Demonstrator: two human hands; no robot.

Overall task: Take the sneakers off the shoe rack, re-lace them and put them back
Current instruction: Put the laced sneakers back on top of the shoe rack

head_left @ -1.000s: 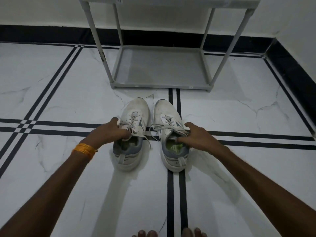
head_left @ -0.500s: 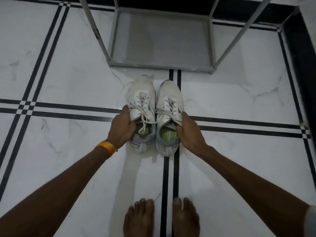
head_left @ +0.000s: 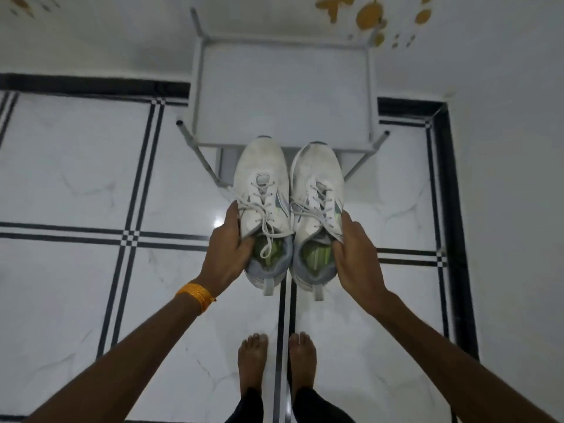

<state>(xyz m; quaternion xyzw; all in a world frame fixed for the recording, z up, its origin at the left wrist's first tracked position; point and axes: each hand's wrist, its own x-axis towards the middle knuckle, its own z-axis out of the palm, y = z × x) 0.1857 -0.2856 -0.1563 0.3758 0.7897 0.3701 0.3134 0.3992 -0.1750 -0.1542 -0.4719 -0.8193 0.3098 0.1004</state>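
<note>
Two white sneakers with green insoles and grey heels hang side by side in the air above the floor. My left hand [head_left: 227,254] grips the left sneaker [head_left: 262,178] at its outer collar. My right hand [head_left: 355,257] grips the right sneaker [head_left: 317,175] the same way. Both are laced, with loose lace ends lying over the tongues. Their toes point at the front edge of the grey shoe rack [head_left: 283,96], whose top shelf is bare.
The rack stands against a white wall with yellow decals [head_left: 369,13]. White marble floor with black stripes [head_left: 128,236] lies all around. My bare feet [head_left: 276,358] stand just behind the sneakers. A black skirting band [head_left: 454,209] runs along the right wall.
I have stood up and lifted both sneakers off the floor. They now hang higher, with their toes at the rack's top shelf edge. Both hands keep their grip.
</note>
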